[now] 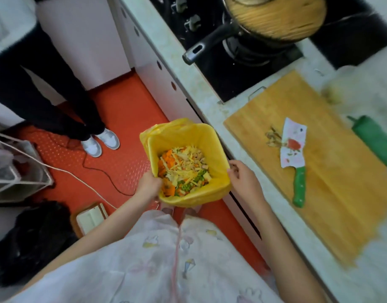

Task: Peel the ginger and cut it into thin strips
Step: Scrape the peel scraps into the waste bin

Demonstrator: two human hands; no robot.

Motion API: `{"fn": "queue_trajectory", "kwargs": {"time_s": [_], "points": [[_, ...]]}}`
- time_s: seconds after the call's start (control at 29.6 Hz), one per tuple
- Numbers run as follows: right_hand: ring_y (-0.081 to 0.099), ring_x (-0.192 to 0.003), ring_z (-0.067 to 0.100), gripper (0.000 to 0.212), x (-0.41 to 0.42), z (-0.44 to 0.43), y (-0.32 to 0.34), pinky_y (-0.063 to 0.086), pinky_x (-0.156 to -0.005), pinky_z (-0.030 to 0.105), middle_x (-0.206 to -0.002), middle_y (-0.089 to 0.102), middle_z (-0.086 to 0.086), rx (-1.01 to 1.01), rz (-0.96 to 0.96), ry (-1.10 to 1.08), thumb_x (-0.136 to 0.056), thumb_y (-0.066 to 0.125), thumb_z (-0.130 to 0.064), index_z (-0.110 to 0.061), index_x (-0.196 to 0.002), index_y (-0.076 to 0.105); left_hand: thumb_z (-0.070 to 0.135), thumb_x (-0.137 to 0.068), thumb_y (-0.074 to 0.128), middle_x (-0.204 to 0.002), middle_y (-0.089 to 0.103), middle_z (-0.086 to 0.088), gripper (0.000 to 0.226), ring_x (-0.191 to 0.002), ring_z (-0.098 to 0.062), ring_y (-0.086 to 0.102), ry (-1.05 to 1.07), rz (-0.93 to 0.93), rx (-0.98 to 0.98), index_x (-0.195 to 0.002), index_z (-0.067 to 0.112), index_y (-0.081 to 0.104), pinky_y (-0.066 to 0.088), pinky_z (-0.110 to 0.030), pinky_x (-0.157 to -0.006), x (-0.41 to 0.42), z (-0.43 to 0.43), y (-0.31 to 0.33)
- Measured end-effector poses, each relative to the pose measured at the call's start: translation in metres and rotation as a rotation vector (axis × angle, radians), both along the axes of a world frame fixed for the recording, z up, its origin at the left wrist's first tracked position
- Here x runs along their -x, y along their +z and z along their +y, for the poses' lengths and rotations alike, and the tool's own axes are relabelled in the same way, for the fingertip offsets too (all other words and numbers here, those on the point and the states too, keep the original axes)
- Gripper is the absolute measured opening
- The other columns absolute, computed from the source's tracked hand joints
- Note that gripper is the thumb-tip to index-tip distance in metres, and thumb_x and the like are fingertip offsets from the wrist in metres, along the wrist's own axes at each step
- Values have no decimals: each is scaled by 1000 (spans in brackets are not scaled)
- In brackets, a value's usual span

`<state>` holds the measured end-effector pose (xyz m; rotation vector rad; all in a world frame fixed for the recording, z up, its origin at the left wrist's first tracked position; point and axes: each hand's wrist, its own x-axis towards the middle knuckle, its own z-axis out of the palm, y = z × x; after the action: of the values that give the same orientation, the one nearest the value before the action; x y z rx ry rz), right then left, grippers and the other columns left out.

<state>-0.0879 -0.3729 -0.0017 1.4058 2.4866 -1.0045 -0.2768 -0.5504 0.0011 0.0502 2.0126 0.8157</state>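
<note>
A yellow-lined waste bin (212,141) full of vegetable scraps is held over the red floor beside the counter. My left hand (149,186) grips its near-left rim. My right hand (243,177) holds the right rim with curled fingers. On the counter lies a wooden cutting board (332,193). A cleaver (294,147) with a flowered white blade and green handle rests on it, and brownish ginger peelings (273,136) lie just left of the blade. A blurred yellowish lump (330,95) sits past the board's far corner; I cannot tell what it is.
A green squeeze bottle (374,139) lies right of the board. A black pan (273,20) sits on the stove, handle pointing left. Another person's legs and white shoes (100,142) stand on the red floor, with cables, a white rack (15,178) and a black bag nearby.
</note>
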Motion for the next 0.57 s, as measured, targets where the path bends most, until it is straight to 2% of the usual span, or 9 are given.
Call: {"fn": "queue_trajectory", "kwargs": {"time_s": [0.03, 0.1, 0.2, 0.27, 0.34, 0.44, 0.57], "points": [[55, -103, 19, 31, -9, 3, 3, 47, -81, 32, -107, 59, 1, -87, 100, -74, -98, 47, -24, -13, -126, 53, -15, -79, 46, -71, 53, -9, 21, -64, -28, 54, 21, -26, -25, -81, 5, 52, 47, -30, -43, -5, 5, 2], [48, -111, 24, 30, -21, 15, 2, 40, -88, 33, -110, 56, 5, -304, 181, -184, -95, 48, -16, -9, -124, 54, -18, -78, 47, -71, 54, -8, 24, -62, -22, 52, 75, -79, -50, -80, 6, 52, 45, -28, -42, -17, 9, 6], [42, -121, 31, 36, -48, 37, -8, 35, -100, 40, -123, 51, 15, -458, 171, -367, -92, 51, -13, -3, -127, 50, -12, -67, 52, -88, 64, -26, 24, -75, -40, 63, 116, -131, -74, -79, 8, 53, 53, -38, -54, -39, 9, 5], [38, -127, 32, 41, -66, 55, -13, 31, -105, 40, -132, 46, 17, -502, 174, -450, -92, 50, -12, -2, -132, 45, -15, -70, 49, -95, 66, -27, 29, -86, -45, 65, 124, -134, -74, -80, 11, 54, 54, -39, -53, -51, 9, 1], [33, -133, 32, 45, -78, 77, -14, 28, -110, 41, -140, 41, 17, -522, 149, -516, -92, 46, -13, -3, -136, 41, -19, -72, 47, -91, 65, -24, 32, -86, -44, 65, 136, -128, -74, -80, 11, 54, 54, -36, -47, -56, 8, -2], [19, -144, 27, 50, -114, 101, -16, 18, -116, 38, -153, 29, 11, -465, 2, -598, -98, 38, -19, -9, -146, 30, -20, -73, 46, -96, 65, -26, 31, -83, -44, 65, 144, -109, -54, -87, 6, 55, 54, -36, -46, -76, 7, 1], [9, -147, 23, 52, -133, 110, -28, 6, -119, 38, -159, 13, 5, -297, -77, -635, -102, 25, -28, -16, -152, 17, -21, -78, 41, -80, 59, -17, 37, -63, -34, 60, 168, -112, -5, -109, -3, 51, 49, -33, -33, -94, 5, 6]]}}
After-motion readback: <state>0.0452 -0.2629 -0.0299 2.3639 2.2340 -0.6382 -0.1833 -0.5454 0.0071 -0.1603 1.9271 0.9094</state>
